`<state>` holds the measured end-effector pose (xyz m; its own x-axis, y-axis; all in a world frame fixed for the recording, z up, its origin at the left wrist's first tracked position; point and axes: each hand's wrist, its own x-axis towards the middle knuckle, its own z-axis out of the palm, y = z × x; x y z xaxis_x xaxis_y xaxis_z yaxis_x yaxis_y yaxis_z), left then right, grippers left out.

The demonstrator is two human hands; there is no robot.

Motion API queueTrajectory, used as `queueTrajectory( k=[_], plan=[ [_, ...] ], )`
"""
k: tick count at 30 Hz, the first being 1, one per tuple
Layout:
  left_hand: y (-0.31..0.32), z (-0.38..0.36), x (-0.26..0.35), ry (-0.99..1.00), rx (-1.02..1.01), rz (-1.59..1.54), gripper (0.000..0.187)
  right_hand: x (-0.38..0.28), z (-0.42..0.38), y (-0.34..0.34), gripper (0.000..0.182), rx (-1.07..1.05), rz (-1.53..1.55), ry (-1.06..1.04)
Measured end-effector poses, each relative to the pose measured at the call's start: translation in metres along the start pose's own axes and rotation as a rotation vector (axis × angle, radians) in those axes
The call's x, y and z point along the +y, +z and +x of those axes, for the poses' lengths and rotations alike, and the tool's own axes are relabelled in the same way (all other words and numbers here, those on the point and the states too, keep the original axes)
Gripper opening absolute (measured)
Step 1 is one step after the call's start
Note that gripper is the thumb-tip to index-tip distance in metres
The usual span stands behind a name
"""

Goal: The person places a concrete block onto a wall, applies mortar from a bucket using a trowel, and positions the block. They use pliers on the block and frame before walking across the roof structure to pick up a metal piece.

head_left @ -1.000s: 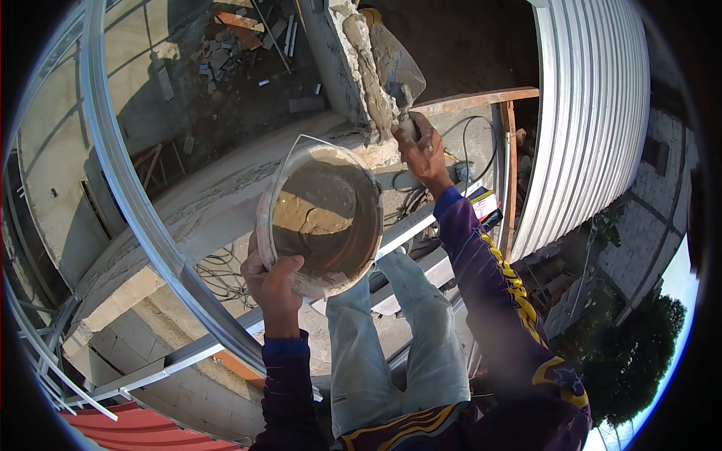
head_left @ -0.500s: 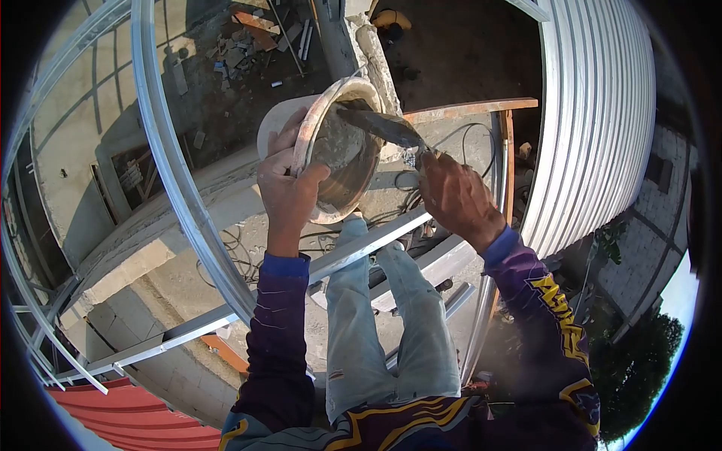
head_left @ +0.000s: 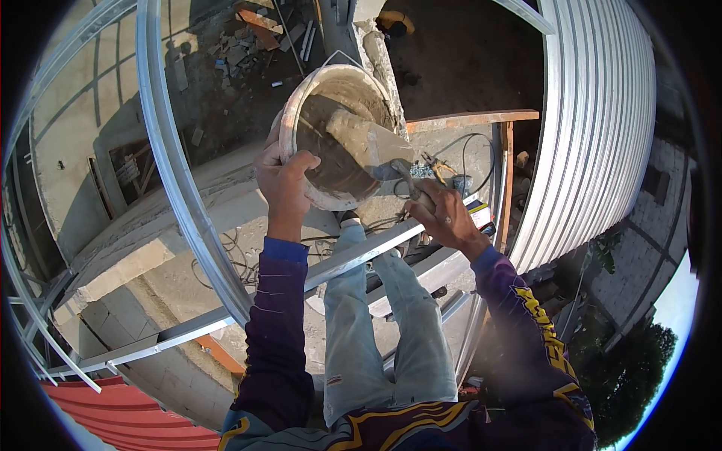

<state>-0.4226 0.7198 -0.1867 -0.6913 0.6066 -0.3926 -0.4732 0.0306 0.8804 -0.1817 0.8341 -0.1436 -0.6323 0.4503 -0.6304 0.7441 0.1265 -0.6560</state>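
My left hand (head_left: pixel 284 179) grips the left rim of a round, pale bucket (head_left: pixel 287 128), thumb over the edge and fingers around the outside. Grey wet mortar (head_left: pixel 320 161) lies inside, and the bucket is tilted so its opening faces me. My right hand (head_left: pixel 444 214) is closed on the handle of a trowel (head_left: pixel 383 150). The trowel's blade reaches over the bucket's right rim, with a lump of mortar (head_left: pixel 346 129) at its tip.
A metal beam (head_left: pixel 361 252) crosses above my legs; another metal channel (head_left: pixel 169 150) curves up at left. Corrugated sheeting (head_left: pixel 594 128) stands at right. Pliers (head_left: pixel 438 167) and cables lie beyond my right hand. A person (head_left: pixel 396 22) is far below.
The trowel has turned, its blade now showing a broad face with mortar on it. My right hand has moved down. The bucket's opening faces me more, and pliers and a small box have come into view.
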Motion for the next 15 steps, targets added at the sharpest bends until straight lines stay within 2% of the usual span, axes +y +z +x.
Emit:
queueTrajectory(
  k=[2,6,8,10,12,15],
  plan=[
    [0.002,0.002,-0.007,0.010,0.032,-0.019,0.034,0.011,0.006,0.002,0.039,-0.003,-0.032,0.056],
    [0.009,0.011,-0.013,-0.024,0.092,-0.087,0.031,0.022,0.012,0.002,0.038,0.065,-0.029,-0.077],
    [0.006,0.016,-0.024,-0.018,0.103,-0.081,0.032,0.018,0.011,0.007,0.036,0.256,0.016,-0.083],
    [0.003,0.020,-0.026,-0.013,0.121,-0.075,0.032,0.027,0.016,0.009,0.034,0.244,0.016,-0.086],
    [0.004,0.024,-0.030,-0.001,0.166,-0.016,0.035,0.042,0.023,0.019,0.034,0.369,0.064,-0.119],
    [0.009,0.029,-0.030,0.044,0.226,-0.047,0.036,0.065,0.055,0.035,0.033,0.450,0.062,-0.091]
  ],
)
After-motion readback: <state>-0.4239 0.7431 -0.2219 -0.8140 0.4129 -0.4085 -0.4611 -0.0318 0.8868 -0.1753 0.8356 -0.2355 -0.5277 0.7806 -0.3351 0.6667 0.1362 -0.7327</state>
